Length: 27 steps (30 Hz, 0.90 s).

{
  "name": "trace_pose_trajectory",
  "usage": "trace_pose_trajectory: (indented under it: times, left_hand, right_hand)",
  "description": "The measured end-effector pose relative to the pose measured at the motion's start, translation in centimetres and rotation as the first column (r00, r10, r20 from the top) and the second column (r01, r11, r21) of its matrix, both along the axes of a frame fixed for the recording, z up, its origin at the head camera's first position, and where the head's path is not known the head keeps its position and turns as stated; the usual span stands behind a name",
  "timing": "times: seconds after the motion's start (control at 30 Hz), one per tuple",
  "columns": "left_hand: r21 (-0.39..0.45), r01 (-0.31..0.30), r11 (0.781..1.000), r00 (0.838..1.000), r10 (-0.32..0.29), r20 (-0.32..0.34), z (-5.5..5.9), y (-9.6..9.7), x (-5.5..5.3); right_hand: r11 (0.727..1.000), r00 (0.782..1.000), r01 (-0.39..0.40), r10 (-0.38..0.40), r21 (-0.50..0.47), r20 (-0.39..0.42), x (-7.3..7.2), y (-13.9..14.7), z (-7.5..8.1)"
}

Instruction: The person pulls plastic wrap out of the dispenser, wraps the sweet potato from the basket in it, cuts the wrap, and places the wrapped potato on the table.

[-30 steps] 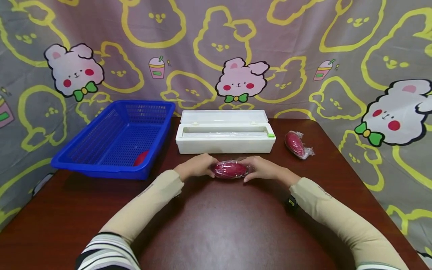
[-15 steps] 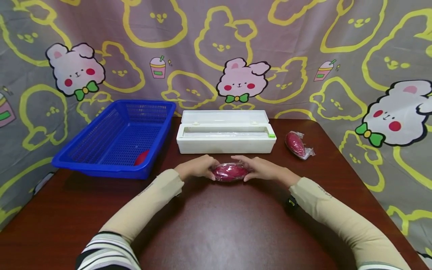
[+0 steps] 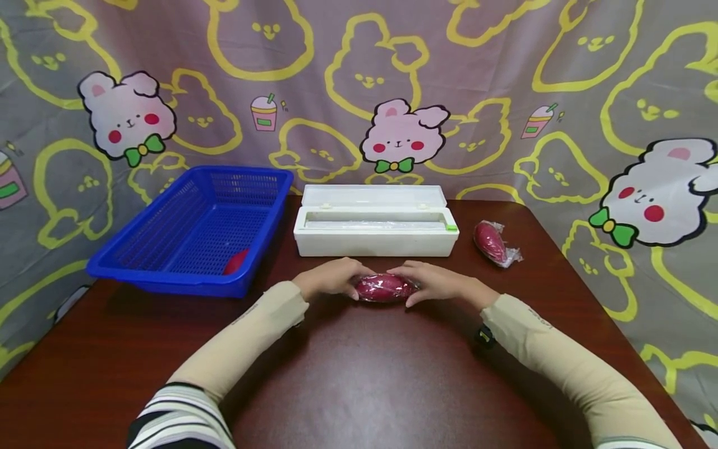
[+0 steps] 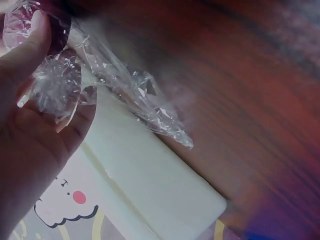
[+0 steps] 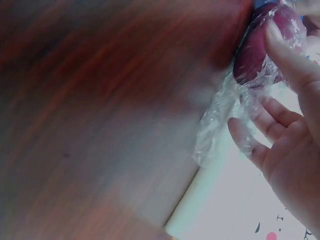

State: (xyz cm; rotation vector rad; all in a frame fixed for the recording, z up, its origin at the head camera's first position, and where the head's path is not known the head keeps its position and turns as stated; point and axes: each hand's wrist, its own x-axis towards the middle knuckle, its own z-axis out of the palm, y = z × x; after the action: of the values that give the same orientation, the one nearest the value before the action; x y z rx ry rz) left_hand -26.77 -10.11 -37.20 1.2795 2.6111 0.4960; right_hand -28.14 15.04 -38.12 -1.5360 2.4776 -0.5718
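Observation:
A dark red, smooth, oval object (image 3: pixel 383 288) wrapped in cling film lies lengthwise between my two hands, in the middle of the head view. My left hand (image 3: pixel 335 277) holds its left end, the thumb lying on the film. At the other end my right hand (image 3: pixel 437 282) holds it, with the thumb in front and fingers behind. In the left wrist view a crumpled tail of cling film (image 4: pixel 162 117) sticks out past the fingers. The right wrist view shows another loose tail of film (image 5: pixel 212 122) below the red object's end (image 5: pixel 255 55).
A white cling film box (image 3: pixel 376 243), lid raised and roll inside, stands just behind my hands. To the left sits a blue plastic basket (image 3: pixel 168 279) with a red item (image 3: pixel 236 261) in it. A second wrapped red oval object (image 3: pixel 490 241) lies at the right on the brown table (image 3: pixel 359 374).
My right fingers lifted a little off the wrapped object's top, then came back down onto it. The object has shifted slightly toward me. Basket, box and second wrapped object stay put.

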Motion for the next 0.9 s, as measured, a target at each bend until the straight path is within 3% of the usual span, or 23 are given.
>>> trace_pose_trajectory:
  times: [0.13,0.23,0.3,0.37,0.43,0.47,0.53,0.63,0.77,0.83,0.87,0.9]
  left_hand:
    - [-0.025,-0.029,0.999,1.0,0.029,-0.003,0.0,0.1,-0.1]
    - [-0.022,-0.066,0.998,0.991,0.063,-0.119,0.1,0.0,-0.1]
    - [-0.016,-0.107,0.994,0.964,0.099,-0.249,0.2,-0.1,0.0]
    - [-0.011,-0.153,0.988,0.921,0.139,-0.364,0.2,-0.1,0.2]
    - [-0.015,-0.199,0.98,0.891,0.174,-0.42,0.3,0.0,0.4]
    - [-0.019,-0.224,0.974,0.886,0.195,-0.42,0.3,0.1,0.5]
    - [-0.017,-0.256,0.966,0.892,0.23,-0.39,0.3,0.3,0.8]
    - [-0.004,-0.292,0.957,0.915,0.278,-0.294,0.2,0.7,1.0]
    - [0.026,-0.334,0.942,0.937,0.335,-0.102,0.2,1.1,0.9]
    - [0.045,-0.372,0.927,0.928,0.371,0.025,0.3,1.2,0.8]
    - [0.062,-0.404,0.913,0.911,0.395,0.12,0.5,1.3,0.8]
    - [0.079,-0.446,0.892,0.88,0.42,0.223,0.6,1.4,0.8]
  right_hand:
    - [0.998,0.999,0.026,-0.023,0.053,-0.046,0.0,-0.5,-0.1]
    - [0.995,0.996,0.045,-0.038,0.093,-0.076,-0.1,-0.8,0.0]
    - [0.992,0.996,0.056,-0.046,0.115,-0.082,-0.1,-0.9,0.1]
    - [0.989,0.995,0.065,-0.054,0.131,-0.086,-0.2,-1.0,0.3]
    - [0.989,0.992,0.064,-0.048,0.136,-0.118,-0.2,-1.1,0.4]
    - [0.989,0.988,0.061,-0.042,0.133,-0.147,-0.2,-1.1,0.4]
    - [0.99,0.975,0.056,-0.026,0.126,-0.222,-0.2,-1.1,0.4]
    - [0.993,0.952,0.049,-0.013,0.112,-0.306,-0.1,-1.3,0.5]
    - [0.987,0.968,0.081,-0.045,0.137,-0.247,0.1,-1.5,0.7]
    - [0.979,0.978,0.111,-0.077,0.17,-0.195,0.2,-1.7,0.9]
    - [0.973,0.98,0.129,-0.095,0.19,-0.175,0.2,-1.8,0.9]
    - [0.968,0.98,0.143,-0.109,0.208,-0.166,0.2,-1.9,1.0]
